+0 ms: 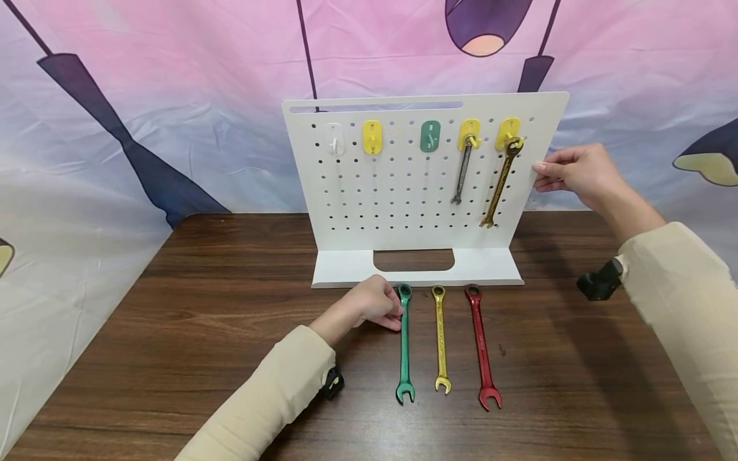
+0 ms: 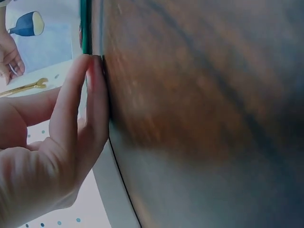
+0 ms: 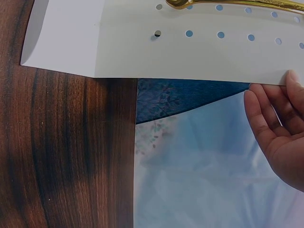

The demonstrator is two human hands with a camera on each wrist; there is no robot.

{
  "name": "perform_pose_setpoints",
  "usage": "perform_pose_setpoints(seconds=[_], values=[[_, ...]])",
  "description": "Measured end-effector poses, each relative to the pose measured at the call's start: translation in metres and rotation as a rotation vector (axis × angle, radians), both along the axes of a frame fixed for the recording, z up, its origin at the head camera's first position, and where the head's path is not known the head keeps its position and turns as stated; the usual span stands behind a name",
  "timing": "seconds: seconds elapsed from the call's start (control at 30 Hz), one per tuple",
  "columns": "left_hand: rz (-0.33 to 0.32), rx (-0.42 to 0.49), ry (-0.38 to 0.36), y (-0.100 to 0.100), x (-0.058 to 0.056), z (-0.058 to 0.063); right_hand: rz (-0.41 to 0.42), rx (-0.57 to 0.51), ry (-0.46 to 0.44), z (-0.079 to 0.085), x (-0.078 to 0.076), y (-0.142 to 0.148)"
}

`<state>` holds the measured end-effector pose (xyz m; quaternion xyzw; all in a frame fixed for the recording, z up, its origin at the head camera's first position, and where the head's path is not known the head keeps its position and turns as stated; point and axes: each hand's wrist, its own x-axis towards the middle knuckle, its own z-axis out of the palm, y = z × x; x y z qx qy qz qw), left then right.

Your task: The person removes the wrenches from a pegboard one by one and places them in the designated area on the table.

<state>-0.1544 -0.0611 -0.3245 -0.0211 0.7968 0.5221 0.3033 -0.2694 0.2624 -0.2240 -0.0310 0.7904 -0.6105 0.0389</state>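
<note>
At the left side of a green combination wrench (image 1: 405, 346), my left hand (image 1: 377, 302) pinches its shank just below the ring end. The wrench lies flat on the table. In the left wrist view, the fingertips meet at the green wrench (image 2: 85, 28). My right hand (image 1: 576, 169) holds the right edge of a white pegboard (image 1: 369, 237), thumb in front and fingers behind. A yellow wrench (image 1: 441, 339) and a red wrench (image 1: 481, 349) lie right of the green one. From yellow hooks on the board hang a silver wrench (image 1: 464, 171) and a bronze-gold wrench (image 1: 502, 182).
A white hook (image 1: 334, 139), a yellow hook (image 1: 372, 137) and a green hook (image 1: 430, 136) carry nothing. The board's base stands on the dark wooden table (image 1: 230, 307), just behind the wrenches' ring ends. A printed cloth (image 1: 230, 96) hangs behind.
</note>
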Motion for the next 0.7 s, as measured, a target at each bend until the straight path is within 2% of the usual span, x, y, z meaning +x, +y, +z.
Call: perform_pose_setpoints(seconds=[0.17,0.47,0.7], values=[[-0.009,0.017,-0.008,-0.004,-0.002,0.001,-0.007,0.008,-0.004,0.000,0.000,0.000],[0.081,0.172,-0.066,-0.017,-0.009,0.004,-0.006,0.018,0.006,0.000,0.002,0.000],[0.111,0.212,-0.062,-0.023,-0.014,0.008,-0.005,0.014,0.006,0.001,0.001,0.000]])
